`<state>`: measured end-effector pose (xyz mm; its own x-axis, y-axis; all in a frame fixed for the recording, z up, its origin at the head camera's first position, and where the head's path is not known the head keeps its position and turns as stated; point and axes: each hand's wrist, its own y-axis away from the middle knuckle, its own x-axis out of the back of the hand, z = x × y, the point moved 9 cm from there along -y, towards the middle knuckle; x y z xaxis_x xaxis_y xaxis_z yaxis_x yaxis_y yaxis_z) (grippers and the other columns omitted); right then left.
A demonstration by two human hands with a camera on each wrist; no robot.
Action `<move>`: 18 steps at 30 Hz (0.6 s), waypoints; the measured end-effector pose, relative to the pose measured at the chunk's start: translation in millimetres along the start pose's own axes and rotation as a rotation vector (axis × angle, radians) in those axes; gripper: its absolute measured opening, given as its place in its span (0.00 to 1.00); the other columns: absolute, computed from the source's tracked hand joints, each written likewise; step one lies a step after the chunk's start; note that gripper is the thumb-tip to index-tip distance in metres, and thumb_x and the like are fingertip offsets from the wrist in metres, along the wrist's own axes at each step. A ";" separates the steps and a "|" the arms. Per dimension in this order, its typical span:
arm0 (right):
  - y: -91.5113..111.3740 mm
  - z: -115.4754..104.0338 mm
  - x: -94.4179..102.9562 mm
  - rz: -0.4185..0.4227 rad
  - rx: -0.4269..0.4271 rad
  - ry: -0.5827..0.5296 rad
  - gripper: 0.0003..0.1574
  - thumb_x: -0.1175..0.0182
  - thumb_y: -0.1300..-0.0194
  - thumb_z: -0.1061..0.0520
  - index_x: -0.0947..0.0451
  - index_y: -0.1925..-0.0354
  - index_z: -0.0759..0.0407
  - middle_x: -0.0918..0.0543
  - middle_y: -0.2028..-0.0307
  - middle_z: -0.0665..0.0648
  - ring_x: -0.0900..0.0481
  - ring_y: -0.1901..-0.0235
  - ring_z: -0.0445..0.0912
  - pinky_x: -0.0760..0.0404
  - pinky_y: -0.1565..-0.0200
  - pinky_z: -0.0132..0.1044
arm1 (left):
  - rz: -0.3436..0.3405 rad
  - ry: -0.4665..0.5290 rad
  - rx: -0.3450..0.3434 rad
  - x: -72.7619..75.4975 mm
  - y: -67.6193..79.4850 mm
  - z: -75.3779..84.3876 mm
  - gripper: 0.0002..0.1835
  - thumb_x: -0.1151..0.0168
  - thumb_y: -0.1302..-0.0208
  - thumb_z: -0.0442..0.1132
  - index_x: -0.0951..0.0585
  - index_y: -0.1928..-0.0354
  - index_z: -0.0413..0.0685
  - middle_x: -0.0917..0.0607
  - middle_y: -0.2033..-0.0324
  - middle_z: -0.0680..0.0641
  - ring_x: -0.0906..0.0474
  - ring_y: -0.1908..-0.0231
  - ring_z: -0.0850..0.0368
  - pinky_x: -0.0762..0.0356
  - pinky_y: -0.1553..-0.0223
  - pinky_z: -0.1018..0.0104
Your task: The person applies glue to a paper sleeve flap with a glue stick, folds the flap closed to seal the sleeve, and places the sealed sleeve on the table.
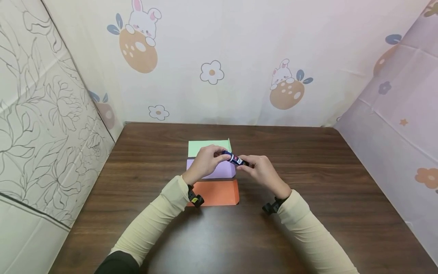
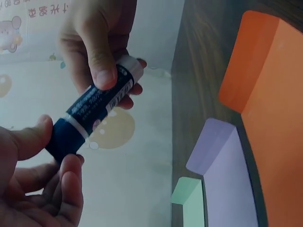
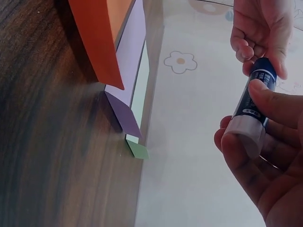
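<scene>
A dark blue glue stick (image 2: 97, 106) with a whitish base is held in the air between both hands, above the papers. The left hand (image 1: 206, 161) pinches its blue cap (image 2: 66, 138) between thumb and fingers. Around the label and base curls the right hand (image 1: 262, 170), thumb laid along the tube. The cap appears to be on the tube. Below lie three folded papers in a column: green (image 1: 205, 147) at the back, purple (image 1: 220, 171) in the middle, orange (image 1: 213, 193) in front. Each has a raised end flap at the right; the left forearm hides part of the orange one.
The papers lie on a dark wooden table (image 1: 325, 182). Behind it hangs a pale curtain (image 1: 239, 95) with rabbit and flower prints. A panel with line-drawn flowers (image 1: 51, 106) stands at the left. Both wrists wear small black cameras.
</scene>
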<state>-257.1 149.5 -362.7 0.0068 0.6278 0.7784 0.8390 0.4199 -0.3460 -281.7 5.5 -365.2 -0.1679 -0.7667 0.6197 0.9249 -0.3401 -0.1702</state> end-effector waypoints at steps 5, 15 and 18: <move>0.4 -0.3 -3.9 -0.002 0.025 0.030 0.13 0.31 0.43 0.61 0.16 0.57 0.60 0.20 0.77 0.52 0.33 0.80 0.38 0.32 0.77 0.29 | 0.014 0.004 0.041 -2.1 1.6 -4.7 0.14 0.38 0.34 0.47 0.14 0.56 0.44 0.13 0.65 0.46 0.25 0.68 0.58 0.31 0.69 0.70; 4.1 3.2 1.6 0.040 -0.015 0.085 0.16 0.29 0.46 0.61 0.15 0.57 0.63 0.15 0.69 0.57 0.29 0.77 0.41 0.30 0.75 0.30 | 0.060 0.064 0.164 5.2 1.6 -29.3 0.19 0.39 0.35 0.55 0.12 0.63 0.46 0.14 0.76 0.48 0.21 0.73 0.56 0.32 0.72 0.68; 3.5 6.3 1.3 0.034 -0.040 0.049 0.16 0.29 0.45 0.61 0.15 0.56 0.63 0.16 0.71 0.56 0.31 0.78 0.41 0.32 0.77 0.29 | 0.059 0.158 0.160 7.5 1.0 -31.1 0.17 0.36 0.36 0.52 0.13 0.61 0.46 0.12 0.72 0.46 0.20 0.70 0.55 0.29 0.69 0.67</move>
<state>-257.6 155.8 -366.2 0.0619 0.6079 0.7916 0.8587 0.3718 -0.3527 -292.6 -17.6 -384.5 -0.1518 -0.8628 0.4821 0.9749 -0.2110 -0.0706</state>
